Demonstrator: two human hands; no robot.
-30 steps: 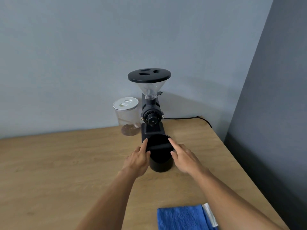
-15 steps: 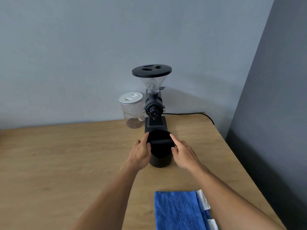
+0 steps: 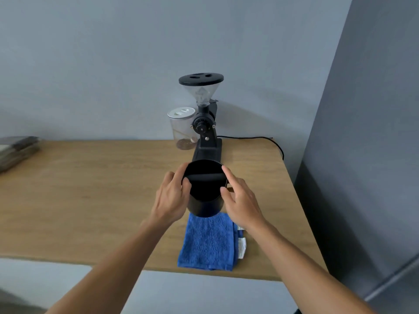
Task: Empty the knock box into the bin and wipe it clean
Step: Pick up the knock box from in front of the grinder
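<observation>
I see a coffee grinder [image 3: 205, 132] beside a lidded clear jar [image 3: 181, 125] on the wooden table [image 3: 90, 189]; stacked items [image 3: 15, 150] far left.

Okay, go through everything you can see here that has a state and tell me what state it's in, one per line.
Knock box: upright, held between both hands, its inside too dark to read.
Left hand: gripping the box's left side.
Right hand: gripping the right side, index finger on the rim.
Blue towel: folded, flat at the table's near edge.
Grinder: lid on, hopper looks empty, cord attached.
Clear jar: lid on, nearly empty.
</observation>
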